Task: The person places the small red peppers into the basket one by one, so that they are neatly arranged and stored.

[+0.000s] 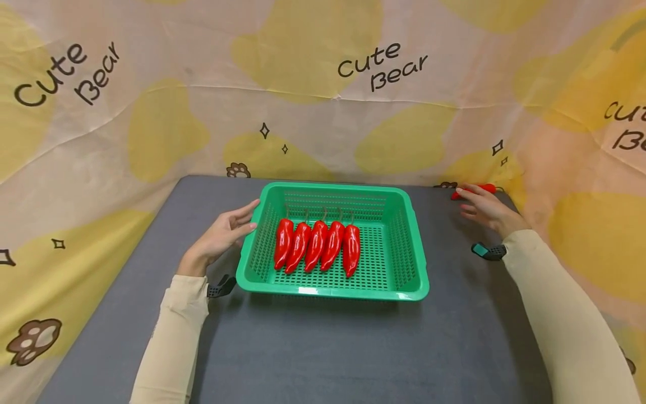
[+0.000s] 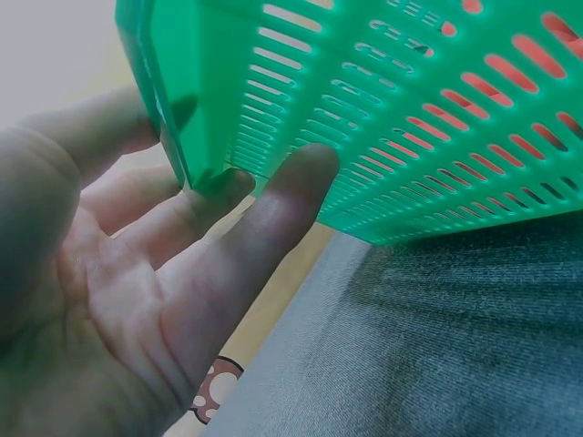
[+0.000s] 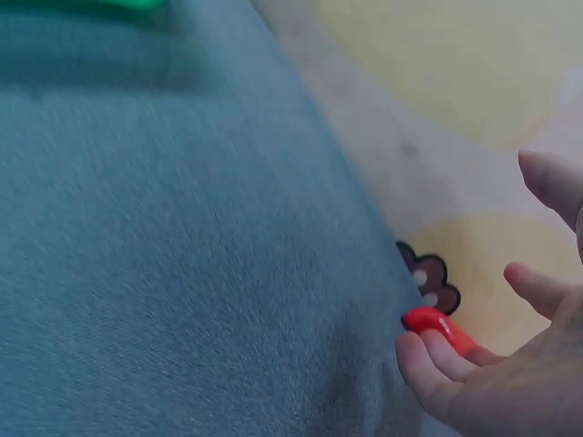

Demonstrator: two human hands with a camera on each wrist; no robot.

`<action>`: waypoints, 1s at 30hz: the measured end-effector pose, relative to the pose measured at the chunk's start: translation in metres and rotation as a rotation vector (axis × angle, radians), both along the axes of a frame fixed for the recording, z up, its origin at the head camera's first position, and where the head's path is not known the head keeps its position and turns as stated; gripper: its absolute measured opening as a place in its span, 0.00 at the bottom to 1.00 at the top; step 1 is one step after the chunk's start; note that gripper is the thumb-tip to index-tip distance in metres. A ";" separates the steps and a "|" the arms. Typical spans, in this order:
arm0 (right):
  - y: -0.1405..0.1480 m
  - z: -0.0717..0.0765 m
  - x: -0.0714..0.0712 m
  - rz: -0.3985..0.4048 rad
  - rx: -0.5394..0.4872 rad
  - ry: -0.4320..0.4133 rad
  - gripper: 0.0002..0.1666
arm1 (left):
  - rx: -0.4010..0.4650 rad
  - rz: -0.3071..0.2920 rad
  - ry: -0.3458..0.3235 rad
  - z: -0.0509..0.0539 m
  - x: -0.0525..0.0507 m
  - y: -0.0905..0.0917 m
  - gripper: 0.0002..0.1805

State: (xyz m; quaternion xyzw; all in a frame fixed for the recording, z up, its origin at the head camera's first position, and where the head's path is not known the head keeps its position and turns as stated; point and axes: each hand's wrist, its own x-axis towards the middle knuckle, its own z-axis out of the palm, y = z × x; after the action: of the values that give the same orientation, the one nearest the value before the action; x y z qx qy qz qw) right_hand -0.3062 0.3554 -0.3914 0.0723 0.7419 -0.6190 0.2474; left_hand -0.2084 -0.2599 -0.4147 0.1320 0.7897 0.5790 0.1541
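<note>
A green plastic basket (image 1: 333, 294) with slotted walls stands on the table. Several glossy red chili peppers (image 1: 317, 247) lie side by side in its left and middle part, stems toward the back. At the basket's left side is my left hand (image 1: 218, 238), its fingers extended and touching the rim and outer wall; the left wrist view shows these fingers (image 2: 291, 196) close up. My right hand (image 1: 487, 207) reaches to the table's back right corner, fingers spread, over another red chili pepper (image 1: 488, 188). In the right wrist view that pepper (image 3: 433, 320) is partly hidden behind the fingers.
The grey table (image 1: 333, 353) extends in front of the basket and to both sides. A cloth with yellow patches and "Cute Bear" lettering (image 1: 383, 64) hangs along the back and sides, close to the table's edges.
</note>
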 end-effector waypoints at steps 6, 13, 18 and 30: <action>0.007 -0.010 -0.011 -0.020 0.126 0.030 0.57 | 0.014 -0.001 0.003 0.001 -0.001 0.000 0.36; 0.015 -0.027 -0.023 -0.037 0.254 0.057 0.56 | 0.031 -0.010 -0.009 0.001 -0.001 0.001 0.36; 0.016 -0.033 -0.028 -0.035 0.282 0.065 0.57 | -0.006 0.002 0.009 0.002 -0.002 0.000 0.36; 0.007 -0.036 -0.033 0.029 0.382 0.073 0.55 | 0.002 -0.010 0.028 -0.002 -0.005 -0.003 0.36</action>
State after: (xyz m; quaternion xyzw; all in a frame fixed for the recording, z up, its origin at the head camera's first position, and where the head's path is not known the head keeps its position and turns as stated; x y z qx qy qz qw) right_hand -0.3389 0.3627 -0.4278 0.0847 0.8554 -0.4654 0.2111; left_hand -0.2134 -0.2629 -0.4169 0.1444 0.7905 0.5771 0.1457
